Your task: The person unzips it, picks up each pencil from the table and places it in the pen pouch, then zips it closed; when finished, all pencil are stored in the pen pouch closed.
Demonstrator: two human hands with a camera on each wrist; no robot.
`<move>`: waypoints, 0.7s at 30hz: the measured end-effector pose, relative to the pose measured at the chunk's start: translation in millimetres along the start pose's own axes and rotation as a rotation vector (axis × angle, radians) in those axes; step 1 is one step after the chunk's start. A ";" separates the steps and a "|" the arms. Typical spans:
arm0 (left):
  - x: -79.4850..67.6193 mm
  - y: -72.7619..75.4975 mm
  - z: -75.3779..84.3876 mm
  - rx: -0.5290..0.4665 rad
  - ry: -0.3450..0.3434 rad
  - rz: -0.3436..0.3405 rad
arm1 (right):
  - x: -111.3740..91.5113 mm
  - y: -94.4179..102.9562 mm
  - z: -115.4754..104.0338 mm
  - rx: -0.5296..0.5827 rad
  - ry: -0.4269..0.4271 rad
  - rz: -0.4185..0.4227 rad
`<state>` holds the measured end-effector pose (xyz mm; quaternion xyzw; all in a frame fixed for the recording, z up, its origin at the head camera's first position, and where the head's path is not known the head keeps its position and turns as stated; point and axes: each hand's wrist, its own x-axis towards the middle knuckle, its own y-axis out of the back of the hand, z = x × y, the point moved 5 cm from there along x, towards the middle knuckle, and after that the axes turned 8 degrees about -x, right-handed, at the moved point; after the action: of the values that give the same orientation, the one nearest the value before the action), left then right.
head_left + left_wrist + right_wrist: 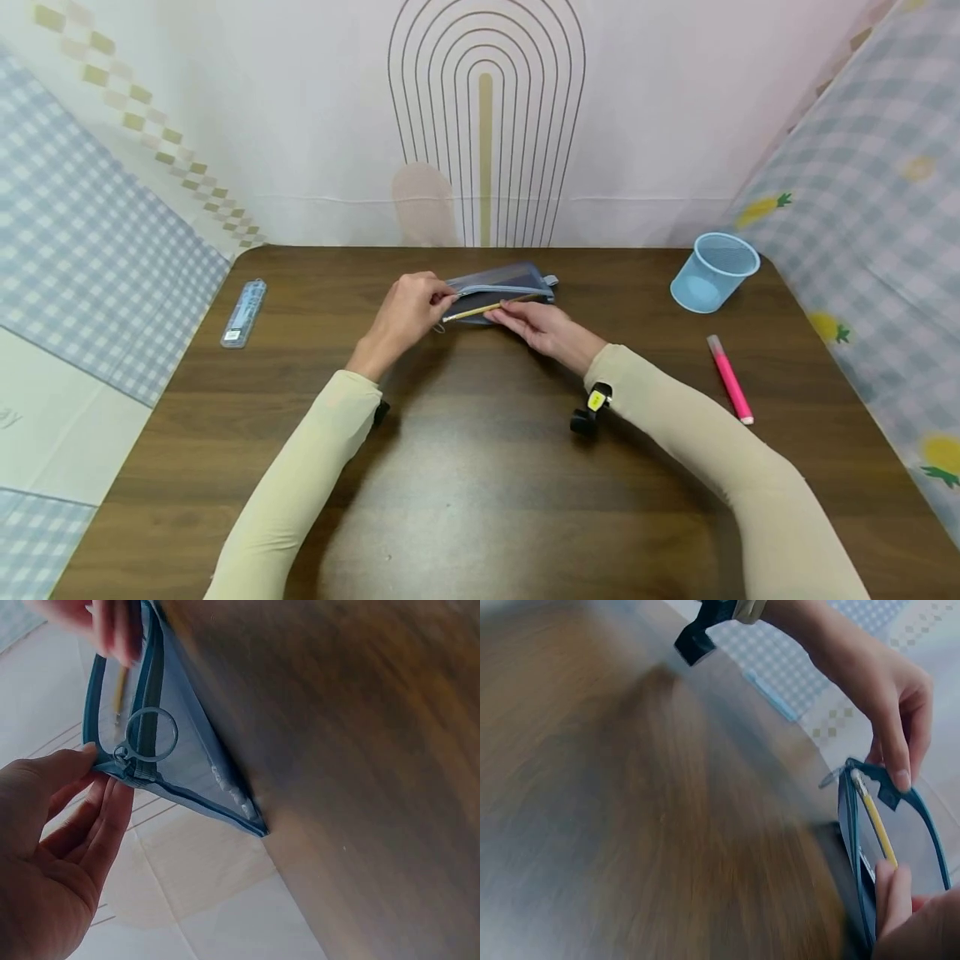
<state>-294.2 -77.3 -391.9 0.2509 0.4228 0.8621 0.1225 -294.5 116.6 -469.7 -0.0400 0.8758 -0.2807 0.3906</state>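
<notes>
A blue see-through zip pouch [501, 275] lies toward the back of the table, its zipper undone. My left hand [408, 307] pinches the pouch's rim at the left end between thumb and fingers. Beside that grip hangs a blue zipper ring [177, 735]. A yellow pencil [877, 821] is held between the fingertips of my right hand [542, 327]. It slants along the pouch's mouth, its eraser end near my left fingers; in the right wrist view it shows between the two zipper edges. Some white objects [229, 787] show through the pouch's lower side.
A light blue mesh pen cup [699, 287] stands at the back right. Nearer on that side lies a pink marker [731, 383]. A slim blue plastic case [243, 315] is at the far left. The brown table [480, 467] meets a patterned cloth [315, 125] at the back.
</notes>
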 end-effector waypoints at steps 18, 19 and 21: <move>-1.0 -2.9 1.0 -0.005 0.000 -0.013 | 15.8 -18.0 3.2 0.004 0.183 0.169; -1.0 -3.2 1.0 -0.005 -0.002 -0.016 | 16.0 -18.0 3.5 0.001 0.172 0.166; -1.4 -4.5 0.6 0.000 -0.009 -0.026 | 16.0 -17.2 4.7 -0.005 0.152 0.169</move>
<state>-292.7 -74.7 -395.7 0.2490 0.4257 0.8593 0.1356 -304.8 95.4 -473.9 0.0543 0.9040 -0.2466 0.3450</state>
